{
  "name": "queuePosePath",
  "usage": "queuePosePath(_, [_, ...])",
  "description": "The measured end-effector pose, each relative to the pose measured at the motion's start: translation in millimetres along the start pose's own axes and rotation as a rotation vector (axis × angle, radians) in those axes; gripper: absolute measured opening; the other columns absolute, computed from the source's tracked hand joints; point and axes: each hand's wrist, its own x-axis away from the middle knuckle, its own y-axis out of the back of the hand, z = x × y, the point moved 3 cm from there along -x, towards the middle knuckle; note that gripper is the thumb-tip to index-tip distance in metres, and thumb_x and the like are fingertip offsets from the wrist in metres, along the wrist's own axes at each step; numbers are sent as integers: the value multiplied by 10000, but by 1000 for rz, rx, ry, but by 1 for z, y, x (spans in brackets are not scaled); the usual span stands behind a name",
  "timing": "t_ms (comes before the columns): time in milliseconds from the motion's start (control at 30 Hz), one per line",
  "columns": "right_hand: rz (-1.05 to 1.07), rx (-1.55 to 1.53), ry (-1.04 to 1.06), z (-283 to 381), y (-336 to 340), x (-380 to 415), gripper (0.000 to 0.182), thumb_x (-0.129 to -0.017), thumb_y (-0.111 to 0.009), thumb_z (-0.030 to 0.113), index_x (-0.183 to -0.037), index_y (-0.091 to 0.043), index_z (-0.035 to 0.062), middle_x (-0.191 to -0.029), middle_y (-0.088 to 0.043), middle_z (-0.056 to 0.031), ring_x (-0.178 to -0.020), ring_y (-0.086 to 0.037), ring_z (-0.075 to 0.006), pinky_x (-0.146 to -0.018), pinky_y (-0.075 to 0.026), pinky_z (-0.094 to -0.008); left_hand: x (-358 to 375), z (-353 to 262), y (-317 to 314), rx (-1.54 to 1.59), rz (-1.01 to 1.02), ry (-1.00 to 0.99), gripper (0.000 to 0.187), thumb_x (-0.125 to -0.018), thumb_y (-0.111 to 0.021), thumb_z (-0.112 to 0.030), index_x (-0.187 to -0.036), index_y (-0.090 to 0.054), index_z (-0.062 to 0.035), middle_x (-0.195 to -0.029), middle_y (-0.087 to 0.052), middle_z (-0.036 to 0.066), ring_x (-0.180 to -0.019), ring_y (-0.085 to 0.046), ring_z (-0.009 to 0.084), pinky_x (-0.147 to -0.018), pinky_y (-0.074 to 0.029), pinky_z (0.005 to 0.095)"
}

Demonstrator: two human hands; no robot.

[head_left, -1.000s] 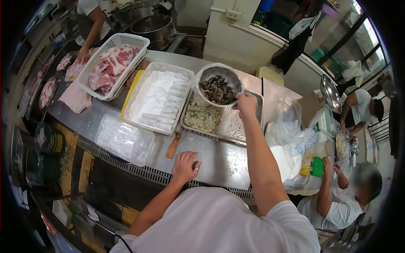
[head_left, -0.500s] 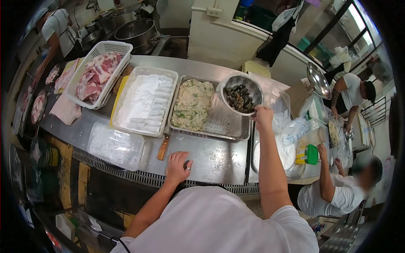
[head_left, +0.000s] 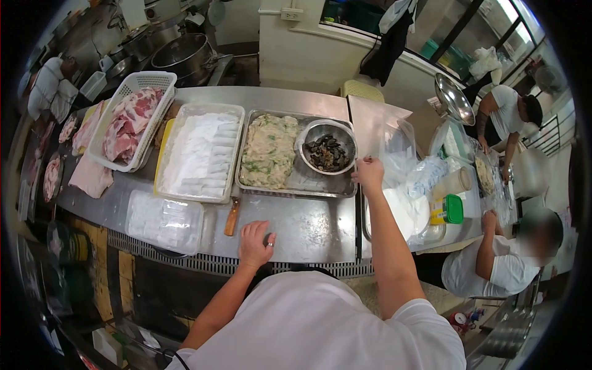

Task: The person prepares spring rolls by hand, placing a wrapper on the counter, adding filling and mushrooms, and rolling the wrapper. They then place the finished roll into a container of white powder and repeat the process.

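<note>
My right hand (head_left: 369, 175) grips the near right rim of a metal bowl of dark mussels (head_left: 327, 150). The bowl rests in the right end of a steel tray (head_left: 296, 188), beside a pale batter mix with green flecks (head_left: 268, 151). My left hand (head_left: 256, 242), with a ring on one finger, lies flat with fingers spread on the steel counter (head_left: 308, 228). It holds nothing, and a wooden-handled knife (head_left: 231, 216) lies just to its left.
A plastic tray of white powder and rolls (head_left: 197, 151), a white basket of raw meat (head_left: 126, 120) and a lidded plastic box (head_left: 163, 221) sit to the left. Bags and a green-lidded jar (head_left: 451, 209) crowd the right. A seated person (head_left: 505, 265) works at right; others stand further off.
My right hand carried the bowl of mussels from above the tray out to the right, then brought it down into the tray's right end. My left hand stayed on the counter.
</note>
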Motion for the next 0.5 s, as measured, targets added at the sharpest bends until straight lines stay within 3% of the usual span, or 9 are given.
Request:
queuePosePath(67, [-55,67,150,-2,29,14,317,-987,-736,138,-1196,-691,-96,-874,-754,-172,-706,-785,-277,-540,-617,-364,2,1,-1,1,10,5,437,-933,-766,-238,-1304,-676,-26,-1262,-693,173,-1211,-611,400,-1112,-427,532])
queuePosePath(100, [-27,90,159,-5,45,28,264,-998,-717,154,-1151,-717,-62,-878,-737,-111,-658,-747,-211,-506,-558,-321,2,1,-1,3,11,2,438,-933,-765,-240,-1305,-677,-28,-1263,-693,173,-1212,-611,399,-1114,-425,532])
queuePosePath(167, [-48,353,243,-43,69,40,257,-974,-726,186,-1077,-777,-43,-826,-768,-127,-703,-767,-230,-590,-586,-373,1,0,-1,17,19,-3,440,-931,-766,-240,-1307,-677,-30,-1266,-693,172,-1211,-610,397,-1118,-422,533])
queuePosePath(200, [-76,535,375,-47,81,64,252,-946,-733,217,-1014,-823,-8,-873,-804,-185,-794,-796,-305,-723,-607,-430,0,0,0,28,26,-5,442,-929,-767,-238,-1309,-676,-30,-1268,-693,172,-1210,-610,396,-1119,-421,533])
queuePosePath(233, [-32,576,298,-42,90,93,266,-933,-740,244,-1000,-836,5,-936,-800,-229,-889,-793,-393,-828,-606,-461,0,-1,0,39,34,-7,444,-927,-768,-237,-1310,-676,-31,-1270,-692,172,-1208,-610,395,-1120,-419,533])
queuePosePath(267, [-61,590,279,-57,96,112,254,-942,-739,245,-969,-837,12,-921,-796,-226,-895,-786,-417,-806,-610,-462,0,-1,1,40,45,-2,448,-925,-769,-233,-1312,-675,-29,-1272,-692,171,-1210,-610,394,-1121,-419,533])
queuePosePath(333, [-46,704,275,-74,107,149,188,-932,-737,157,-1026,-840,32,-1009,-788,-209,-973,-759,-422,-878,-597,-498,0,-1,0,43,68,1,454,-920,-773,-226,-1315,-673,-25,-1276,-692,170,-1214,-609,392,-1123,-418,533])
queuePosePath(433, [-94,859,332,-103,113,177,302,-864,-716,82,-1146,-806,19,-1234,-701,-212,-1170,-664,-405,-1007,-564,-489,-1,-6,-5,61,93,-53,459,-918,-777,-217,-1317,-670,-16,-1279,-692,171,-1221,-608,393,-1128,-418,532])
queuePosePath(500, [-124,985,410,-114,116,178,306,-874,-713,96,-1158,-793,12,-1231,-702,-203,-1177,-645,-390,-985,-564,-491,-2,-12,-9,65,142,-105,459,-919,-778,-210,-1318,-669,-10,-1284,-692,174,-1223,-609,396,-1131,-418,531])
